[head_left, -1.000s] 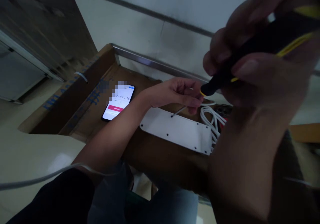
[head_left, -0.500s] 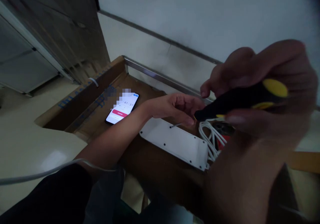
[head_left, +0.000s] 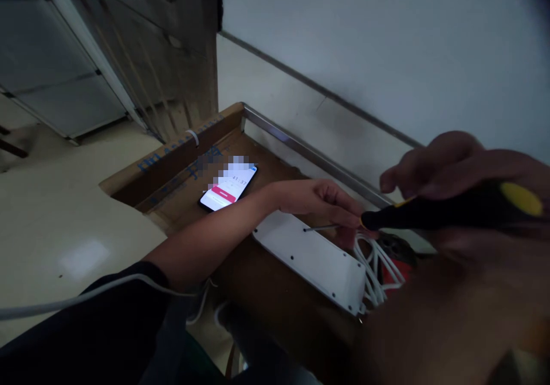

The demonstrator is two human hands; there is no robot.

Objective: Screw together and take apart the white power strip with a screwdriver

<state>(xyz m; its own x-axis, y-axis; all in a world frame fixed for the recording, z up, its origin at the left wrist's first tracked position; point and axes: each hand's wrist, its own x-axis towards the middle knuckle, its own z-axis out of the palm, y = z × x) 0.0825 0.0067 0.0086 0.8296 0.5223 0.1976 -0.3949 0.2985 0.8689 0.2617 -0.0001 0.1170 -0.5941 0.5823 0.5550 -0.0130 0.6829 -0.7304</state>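
Note:
A white power strip [head_left: 315, 259] lies back-side up on a brown table [head_left: 266, 293], showing several screw holes. My right hand [head_left: 468, 184], very close to the camera, is closed round the black-and-yellow handle of a screwdriver [head_left: 451, 212]. The thin metal shaft [head_left: 320, 227] points left, its tip over the strip's upper edge. My left hand [head_left: 322, 201] reaches in from the left with fingers pinched round the shaft near the handle. The strip's white cable [head_left: 373, 270] is coiled at its right end.
A phone [head_left: 227, 189] with a lit timer screen lies on flattened cardboard [head_left: 172, 161] at the table's far left. A metal rail [head_left: 309, 156] runs along the table's back edge by the wall. A red object [head_left: 397, 273] sits behind the coiled cable. A grey cable [head_left: 64, 302] crosses my left sleeve.
The view has swung so the table sits lower and further right. The screwdriver has dropped from steeply tilted to nearly level, its tip still at the power strip's upper edge.

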